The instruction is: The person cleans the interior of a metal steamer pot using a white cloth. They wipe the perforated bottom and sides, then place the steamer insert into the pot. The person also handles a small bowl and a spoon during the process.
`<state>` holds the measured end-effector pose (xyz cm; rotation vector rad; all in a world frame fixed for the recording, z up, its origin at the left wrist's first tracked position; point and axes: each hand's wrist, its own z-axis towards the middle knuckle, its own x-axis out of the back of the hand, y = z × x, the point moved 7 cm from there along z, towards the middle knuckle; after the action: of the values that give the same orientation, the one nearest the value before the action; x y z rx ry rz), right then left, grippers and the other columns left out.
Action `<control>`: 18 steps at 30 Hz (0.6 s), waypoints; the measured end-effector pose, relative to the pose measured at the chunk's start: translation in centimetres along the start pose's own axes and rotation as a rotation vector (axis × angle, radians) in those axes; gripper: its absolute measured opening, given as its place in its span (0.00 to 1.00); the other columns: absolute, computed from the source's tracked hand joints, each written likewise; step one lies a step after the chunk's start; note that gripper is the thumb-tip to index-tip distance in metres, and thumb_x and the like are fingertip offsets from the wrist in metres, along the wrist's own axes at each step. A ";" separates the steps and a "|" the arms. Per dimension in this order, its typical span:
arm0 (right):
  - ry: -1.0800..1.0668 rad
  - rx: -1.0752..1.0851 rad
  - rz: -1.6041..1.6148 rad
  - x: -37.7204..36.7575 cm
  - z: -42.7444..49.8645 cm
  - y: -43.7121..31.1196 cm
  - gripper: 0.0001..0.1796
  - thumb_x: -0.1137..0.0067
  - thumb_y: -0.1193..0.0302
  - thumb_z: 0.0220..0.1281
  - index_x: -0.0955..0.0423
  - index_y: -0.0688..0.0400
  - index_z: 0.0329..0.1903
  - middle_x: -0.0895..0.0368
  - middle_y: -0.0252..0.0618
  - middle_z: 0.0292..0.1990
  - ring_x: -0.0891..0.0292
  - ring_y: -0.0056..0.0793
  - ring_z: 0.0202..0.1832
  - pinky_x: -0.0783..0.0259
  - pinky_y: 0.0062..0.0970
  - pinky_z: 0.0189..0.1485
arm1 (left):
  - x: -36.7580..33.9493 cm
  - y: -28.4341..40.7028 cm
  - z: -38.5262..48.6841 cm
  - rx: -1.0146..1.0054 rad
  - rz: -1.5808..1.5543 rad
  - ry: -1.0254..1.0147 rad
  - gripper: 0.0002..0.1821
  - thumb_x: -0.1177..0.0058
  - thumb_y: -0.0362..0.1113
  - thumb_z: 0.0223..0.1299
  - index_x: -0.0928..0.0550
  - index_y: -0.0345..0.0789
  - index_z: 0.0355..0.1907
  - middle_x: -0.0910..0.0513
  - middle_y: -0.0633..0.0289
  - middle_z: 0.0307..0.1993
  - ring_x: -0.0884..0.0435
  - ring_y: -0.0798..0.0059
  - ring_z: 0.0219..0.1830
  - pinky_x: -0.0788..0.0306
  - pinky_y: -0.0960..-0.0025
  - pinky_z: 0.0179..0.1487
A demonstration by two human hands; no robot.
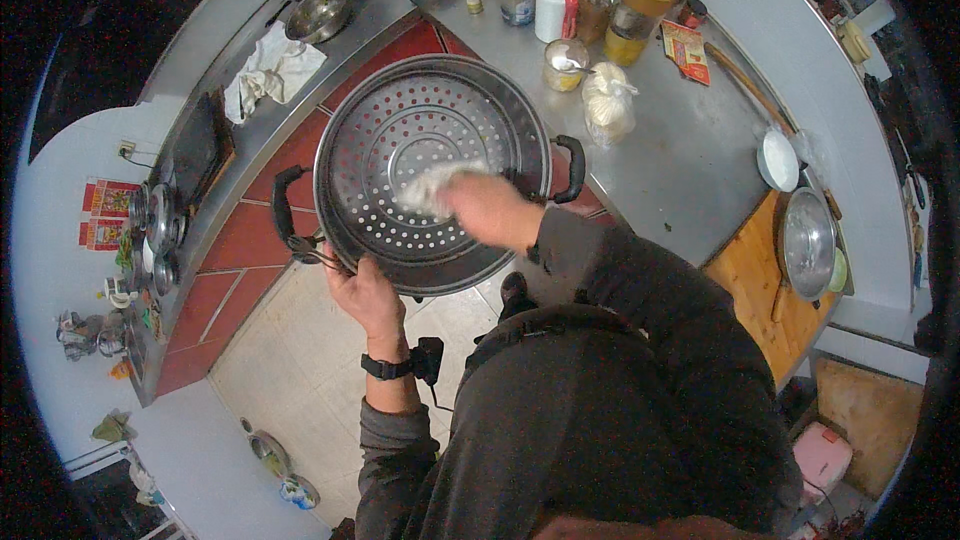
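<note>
A round metal steamer tray (405, 116) with many small holes and two black side handles is held up in front of my body. My left hand (367, 292) grips its lower left rim, and a fork-like metal utensil (319, 251) lies at those fingers, by the left handle. Pressed on the perforated base, right of its middle, is a whitish cloth (431, 187) under my right hand (487, 210), which is blurred. Whether the tray is one piece or sits in another pot cannot be told.
Jars, a white bottle (551, 11) and a tied plastic bag (607, 101) stand on the steel counter beyond. Another white cloth (274, 71) and a metal bowl (319, 13) lie on the left counter. At right, a metal basin (808, 240) rests by a wooden board (750, 270).
</note>
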<state>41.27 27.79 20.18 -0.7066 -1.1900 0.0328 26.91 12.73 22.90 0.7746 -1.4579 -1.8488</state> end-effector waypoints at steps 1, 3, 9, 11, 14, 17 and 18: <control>-0.170 0.031 -0.068 -2.0 -0.8 -0.6 0.09 0.44 0.72 0.52 0.18 0.60 0.34 0.18 0.51 0.33 0.18 0.52 0.38 0.22 0.48 0.40 | -0.1 -0.3 -0.2 0.027 0.007 0.012 0.24 0.56 0.17 0.58 0.27 0.29 0.59 0.21 0.61 0.52 0.22 0.74 0.52 0.31 0.72 0.59; -0.373 0.067 -0.088 -3.3 -3.2 -0.9 0.07 0.41 0.70 0.48 0.18 0.60 0.27 0.17 0.51 0.28 0.17 0.53 0.33 0.22 0.48 0.37 | -0.3 -0.6 -0.6 0.057 -0.020 0.018 0.25 0.56 0.17 0.58 0.28 0.29 0.60 0.21 0.61 0.53 0.22 0.74 0.52 0.30 0.72 0.59; 0.143 -0.068 -0.085 7.0 -1.5 3.5 0.08 0.44 0.74 0.53 0.17 0.62 0.32 0.16 0.54 0.32 0.17 0.55 0.35 0.21 0.47 0.38 | -1.0 -2.2 -2.6 0.209 0.028 0.027 0.29 0.58 0.16 0.57 0.29 0.28 0.64 0.21 0.60 0.55 0.22 0.74 0.54 0.30 0.71 0.60; 0.513 -0.095 -0.091 9.9 -0.7 3.6 0.08 0.45 0.74 0.54 0.17 0.62 0.32 0.16 0.54 0.32 0.17 0.56 0.35 0.21 0.47 0.39 | -1.6 -1.7 -2.8 0.156 0.047 -0.018 0.29 0.58 0.16 0.57 0.30 0.28 0.64 0.22 0.60 0.56 0.23 0.74 0.55 0.30 0.71 0.60; 0.386 -0.065 -0.041 7.5 0.2 2.0 0.08 0.46 0.75 0.53 0.18 0.60 0.34 0.17 0.50 0.34 0.18 0.53 0.39 0.23 0.49 0.42 | -2.8 -1.1 -3.2 0.095 0.066 -0.059 0.28 0.57 0.17 0.58 0.30 0.27 0.64 0.22 0.58 0.57 0.23 0.73 0.56 0.31 0.70 0.61; -0.189 0.031 -0.202 2.1 -1.2 1.1 0.07 0.44 0.74 0.52 0.17 0.61 0.30 0.17 0.51 0.35 0.17 0.51 0.36 0.22 0.48 0.40 | -3.4 -0.9 -3.3 0.074 0.172 -0.063 0.27 0.57 0.18 0.59 0.30 0.26 0.64 0.22 0.58 0.58 0.23 0.72 0.56 0.32 0.70 0.63; -0.173 0.031 -0.280 2.2 -2.1 1.8 0.07 0.42 0.72 0.51 0.16 0.61 0.27 0.16 0.54 0.36 0.16 0.50 0.34 0.21 0.45 0.39 | -3.5 -0.9 -3.3 0.069 0.218 -0.066 0.27 0.57 0.18 0.59 0.30 0.26 0.64 0.22 0.57 0.58 0.23 0.72 0.57 0.32 0.69 0.63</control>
<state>44.51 29.04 20.69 -0.5121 -1.4431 -0.1238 31.55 13.67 21.51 0.5667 -1.5878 -1.6811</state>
